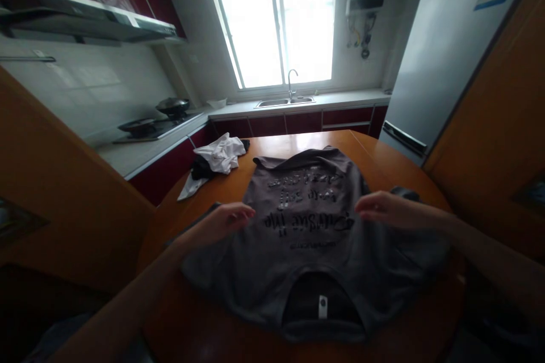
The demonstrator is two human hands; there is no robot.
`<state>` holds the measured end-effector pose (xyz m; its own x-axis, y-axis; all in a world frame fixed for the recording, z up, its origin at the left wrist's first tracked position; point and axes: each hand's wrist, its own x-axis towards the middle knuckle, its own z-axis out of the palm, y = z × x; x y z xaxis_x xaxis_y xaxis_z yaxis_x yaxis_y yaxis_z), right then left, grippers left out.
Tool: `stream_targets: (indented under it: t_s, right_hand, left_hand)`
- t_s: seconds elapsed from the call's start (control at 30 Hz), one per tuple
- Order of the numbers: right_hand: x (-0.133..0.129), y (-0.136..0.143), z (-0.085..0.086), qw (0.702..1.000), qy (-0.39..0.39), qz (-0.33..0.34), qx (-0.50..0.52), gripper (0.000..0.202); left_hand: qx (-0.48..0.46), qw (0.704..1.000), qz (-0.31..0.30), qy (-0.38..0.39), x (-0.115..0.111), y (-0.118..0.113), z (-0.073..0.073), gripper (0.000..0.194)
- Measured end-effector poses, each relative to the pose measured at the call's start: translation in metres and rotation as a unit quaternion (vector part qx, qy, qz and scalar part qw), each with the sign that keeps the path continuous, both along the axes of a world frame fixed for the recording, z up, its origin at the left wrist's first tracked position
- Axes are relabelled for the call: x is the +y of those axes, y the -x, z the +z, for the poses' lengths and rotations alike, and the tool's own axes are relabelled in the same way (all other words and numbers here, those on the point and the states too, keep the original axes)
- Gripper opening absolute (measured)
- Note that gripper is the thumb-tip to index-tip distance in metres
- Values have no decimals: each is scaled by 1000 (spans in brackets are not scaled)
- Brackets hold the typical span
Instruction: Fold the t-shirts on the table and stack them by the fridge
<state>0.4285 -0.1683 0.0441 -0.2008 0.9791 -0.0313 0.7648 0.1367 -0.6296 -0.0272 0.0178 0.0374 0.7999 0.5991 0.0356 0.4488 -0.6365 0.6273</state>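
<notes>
One grey T-shirt [315, 249], two hands, one heap of white and dark cloth [215, 161], all on one round wooden table [395, 167]. Shirt spread flat over the table's middle, collar and white neck label toward the near edge, hem toward the far edge, dark lettering across the chest, upside down from here. Left hand [227, 220] resting on the shirt's left side, fingers loosely curled, nothing gripped. Right hand [385, 209] low over the right side, fingers stretched out and close together, holding nothing; contact with the fabric hard to tell. Heap near the far left edge, well apart from the shirt. Bare wood open along the far and right edges; near edge almost reached by the collar.
</notes>
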Motion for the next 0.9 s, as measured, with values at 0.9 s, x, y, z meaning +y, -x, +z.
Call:
stream_targets:
  t_s: [0.9]
  right_hand:
    - [375, -134, -72, 873, 54, -451, 177, 21]
  left_hand:
    - [-177, 964, 189, 52, 355, -99, -50, 41]
